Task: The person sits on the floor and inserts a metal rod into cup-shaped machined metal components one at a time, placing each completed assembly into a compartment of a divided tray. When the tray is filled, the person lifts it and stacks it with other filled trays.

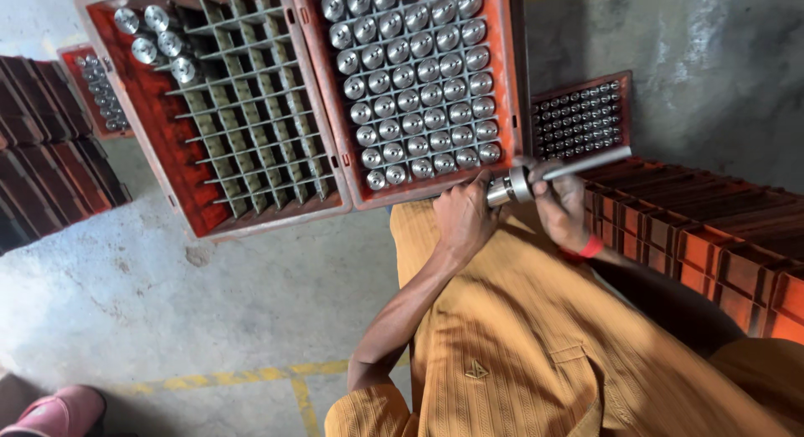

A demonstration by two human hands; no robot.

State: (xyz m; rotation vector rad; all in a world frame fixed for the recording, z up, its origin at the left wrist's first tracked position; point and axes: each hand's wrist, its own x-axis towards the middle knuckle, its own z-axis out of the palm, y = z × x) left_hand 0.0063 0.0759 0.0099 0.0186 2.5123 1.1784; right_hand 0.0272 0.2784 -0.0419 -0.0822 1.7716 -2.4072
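Note:
My left hand [463, 217] grips a shiny round metal part [504, 190] just below the near edge of a red crate. My right hand [563, 204] holds a thin metal rod [586, 163] whose end meets that part. The red crate [512, 85] above my hands is filled with several rows of like metal parts standing in a grid. A second red crate [151, 110] to its left has a grey divider grid, with a few parts [155, 35] only in its far corner.
More red crates stand stacked at the right [720, 244], with one holding small metal parts [580, 117] behind them. Dark crates [46, 144] are piled at the left. The floor is concrete with a yellow line [251, 375]. A pink shoe [59, 410] shows at bottom left.

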